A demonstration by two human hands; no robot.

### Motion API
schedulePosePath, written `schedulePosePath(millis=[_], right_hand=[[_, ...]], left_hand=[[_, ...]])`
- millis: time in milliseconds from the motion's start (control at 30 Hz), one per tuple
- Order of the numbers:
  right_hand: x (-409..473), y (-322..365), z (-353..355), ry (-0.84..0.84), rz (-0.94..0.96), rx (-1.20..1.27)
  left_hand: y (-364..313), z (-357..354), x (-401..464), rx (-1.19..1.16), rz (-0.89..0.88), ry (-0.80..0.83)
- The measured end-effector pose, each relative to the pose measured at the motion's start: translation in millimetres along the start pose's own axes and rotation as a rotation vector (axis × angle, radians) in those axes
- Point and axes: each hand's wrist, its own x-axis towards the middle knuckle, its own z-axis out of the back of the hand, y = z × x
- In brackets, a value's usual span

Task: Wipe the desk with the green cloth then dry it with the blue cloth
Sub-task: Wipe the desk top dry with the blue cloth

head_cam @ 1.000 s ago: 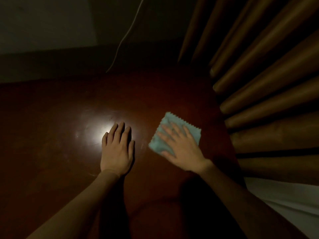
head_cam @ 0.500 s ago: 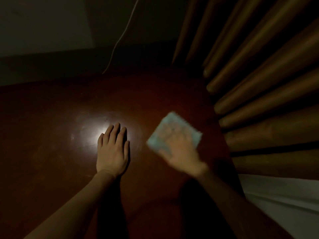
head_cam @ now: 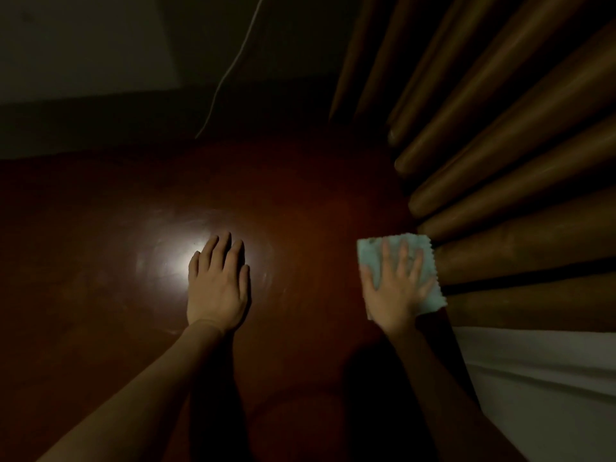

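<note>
A dark reddish-brown desk [head_cam: 300, 201] fills the middle of the dim head view. My right hand [head_cam: 395, 288] lies flat with spread fingers on a pale green cloth [head_cam: 370, 253] with a zigzag edge, pressing it on the desk at its right edge. My left hand [head_cam: 218, 285] rests flat on the desk, palm down, fingers together, beside a bright reflection of light. No blue cloth is in view.
Brown curtain folds [head_cam: 500, 195] hang along the desk's right edge, touching distance from the cloth. A white sheet or surface [head_cam: 550, 388] lies at the lower right. A thin white cable [head_cam: 230, 71] runs down the dark wall behind the desk.
My right hand has slid the green cloth to the right, from the desk's middle to its right edge by the curtain. My left hand has stayed flat in place.
</note>
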Motion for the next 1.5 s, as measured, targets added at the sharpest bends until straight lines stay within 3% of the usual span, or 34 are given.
schedulePosePath(millis=[33,100,300,500,633,767,833,900,967,1100,1167,1233,1367,1500], right_hand=[[5,-2,3,0.039,-0.091,0.028],[0,14,6,0.033,-0.099,0.06],[-46,89,5,0.077,0.497,-0.026],[-4,124,8,0.135,0.752,-0.087],[70,127,19,0.144,0.635,-0.036],[158,80,30,0.094,0.282,0.026],[173,68,32,0.131,0.137,0.037],[164,86,31,0.125,0.112,0.037],[139,131,27,0.103,0.293,0.047],[71,228,24,0.172,0.873,0.057],[77,238,26,0.185,0.989,0.02],[124,217,22,0.124,0.89,-0.013],[217,120,33,0.074,0.303,0.084],[214,119,36,0.097,0.113,0.076]], left_hand=[[0,0,0,0.013,0.004,0.005],[0,0,0,0.046,0.012,0.014],[-2,2,1,0.035,0.024,0.032],[13,16,17,-0.007,-0.091,-0.045],[22,16,22,0.009,-0.102,-0.023],[24,11,25,0.054,0.01,0.05],[25,9,25,0.082,0.005,0.08],[26,9,25,0.094,-0.007,0.087],[26,9,26,0.089,-0.004,0.087],[26,9,26,0.08,-0.009,0.06],[27,10,26,0.087,-0.002,0.057],[28,9,27,0.089,0.003,0.06],[27,7,26,0.103,0.009,0.078],[24,8,26,0.109,0.014,0.075]])
